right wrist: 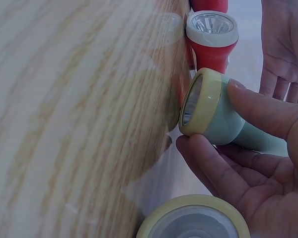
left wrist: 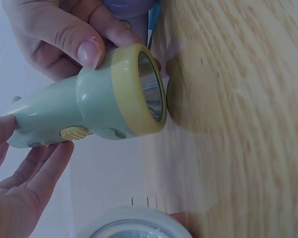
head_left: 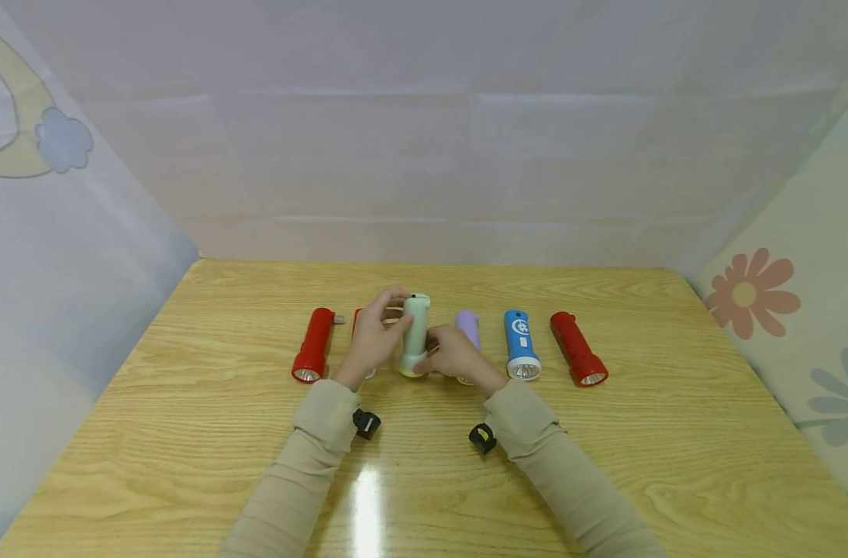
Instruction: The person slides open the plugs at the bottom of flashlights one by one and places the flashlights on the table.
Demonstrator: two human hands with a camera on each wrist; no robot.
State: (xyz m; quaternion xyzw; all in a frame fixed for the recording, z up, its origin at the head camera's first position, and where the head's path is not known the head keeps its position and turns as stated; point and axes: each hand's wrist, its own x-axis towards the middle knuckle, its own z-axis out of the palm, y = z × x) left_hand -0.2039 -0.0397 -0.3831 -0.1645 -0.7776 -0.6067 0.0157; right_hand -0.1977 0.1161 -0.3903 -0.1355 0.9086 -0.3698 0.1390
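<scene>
A pale green flashlight [head_left: 415, 333] with a yellow lens ring [left wrist: 134, 91] stands tilted between both hands, its lens end close over the table. My left hand [head_left: 377, 335] holds it near the tail end, thumb on one side and fingertips on the other. The right hand [head_left: 454, 353] pinches the wide lens end between thumb and fingers. On its side shows a ridged yellow switch [left wrist: 74, 133]. Just beside the left hand lies a red flashlight with a white ring [right wrist: 212, 37], mostly hidden by that hand in the head view. A purple flashlight [head_left: 468, 325] lies partly behind the right hand.
Further left on the wooden table [head_left: 208, 434] lies a red flashlight [head_left: 315, 341] with a metal piece [head_left: 339, 318] sticking out near its tail. To the right are a blue and white flashlight [head_left: 520, 341] and another red flashlight [head_left: 577, 349]. A pale wall [head_left: 438, 170] stands behind.
</scene>
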